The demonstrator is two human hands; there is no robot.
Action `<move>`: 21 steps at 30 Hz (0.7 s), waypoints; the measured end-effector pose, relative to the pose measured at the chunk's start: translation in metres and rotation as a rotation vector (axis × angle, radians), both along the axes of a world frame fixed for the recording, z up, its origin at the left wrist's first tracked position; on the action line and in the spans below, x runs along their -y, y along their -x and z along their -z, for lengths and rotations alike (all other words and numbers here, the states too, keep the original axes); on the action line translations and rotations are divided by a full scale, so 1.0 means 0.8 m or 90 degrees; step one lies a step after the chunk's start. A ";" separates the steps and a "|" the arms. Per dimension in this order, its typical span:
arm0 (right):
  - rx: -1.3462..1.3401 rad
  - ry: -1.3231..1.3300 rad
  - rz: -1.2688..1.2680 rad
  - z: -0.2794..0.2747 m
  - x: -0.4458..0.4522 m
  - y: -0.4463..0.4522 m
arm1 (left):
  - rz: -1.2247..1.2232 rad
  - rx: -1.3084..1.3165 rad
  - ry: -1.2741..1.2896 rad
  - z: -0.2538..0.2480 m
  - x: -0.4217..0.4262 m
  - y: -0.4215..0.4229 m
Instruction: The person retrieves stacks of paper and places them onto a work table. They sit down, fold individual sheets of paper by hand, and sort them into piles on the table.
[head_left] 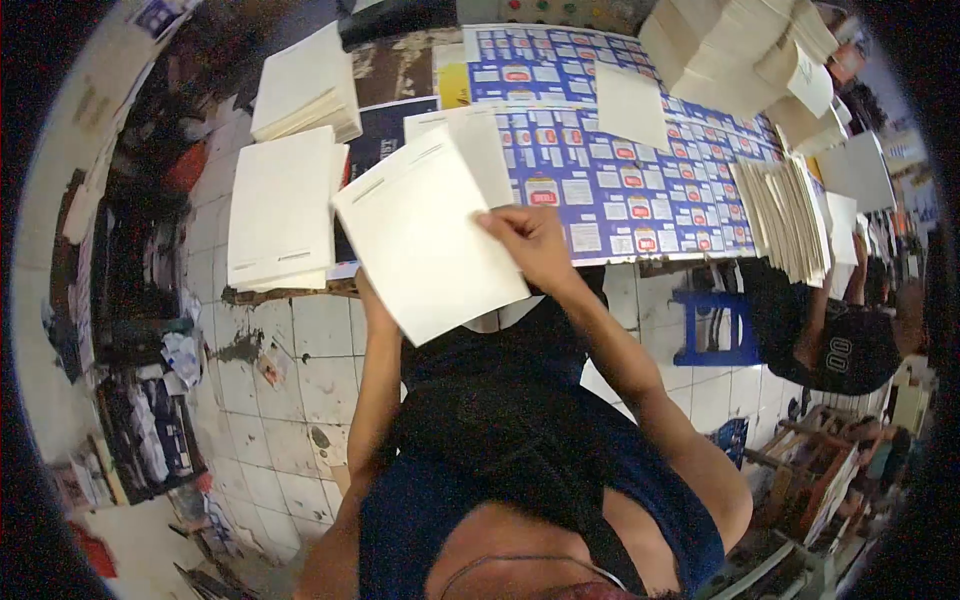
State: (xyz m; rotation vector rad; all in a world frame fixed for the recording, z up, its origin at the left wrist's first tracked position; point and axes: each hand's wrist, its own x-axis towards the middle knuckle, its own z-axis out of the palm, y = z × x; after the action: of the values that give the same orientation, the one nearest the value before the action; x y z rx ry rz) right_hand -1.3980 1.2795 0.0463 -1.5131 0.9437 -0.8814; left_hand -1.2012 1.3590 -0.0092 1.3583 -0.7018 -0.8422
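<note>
A pale sheet of paper [430, 240], with small printed lines along its upper edge, is held tilted in front of the table's near edge. My right hand [530, 243] pinches its right edge between thumb and fingers. My left hand [372, 300] is at the sheet's lower left edge, mostly behind it, so its fingers are hidden. Another pale printed sheet [480, 150] lies on the table just beyond. To the left sits a stack of similar sheets [282, 210], with a second stack [305, 85] behind it.
Blue printed sheets [620, 180] cover much of the table, with a blank sheet [632, 105] on top. At right stand a row of paper bundles [782, 220] and tall paper stacks [720, 50]. A blue stool [715, 330] and a person in black [850, 345] are beyond the table's right end.
</note>
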 end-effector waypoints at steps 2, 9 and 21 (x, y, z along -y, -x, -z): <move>-0.023 0.095 -0.015 -0.012 -0.026 -0.006 | -0.004 -0.035 -0.011 0.011 -0.016 -0.006; 0.007 0.234 0.025 -0.015 -0.031 0.009 | 0.018 -0.216 0.013 0.046 -0.054 -0.018; -0.154 0.410 0.575 0.023 0.327 0.250 | 0.147 -0.190 -0.020 -0.036 0.127 0.005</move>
State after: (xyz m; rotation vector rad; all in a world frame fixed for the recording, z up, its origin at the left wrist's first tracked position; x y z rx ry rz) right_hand -1.5984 1.0180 0.0279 -1.7441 1.6871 -1.8000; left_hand -1.2054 1.2574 0.0195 1.1592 -0.6192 -1.2154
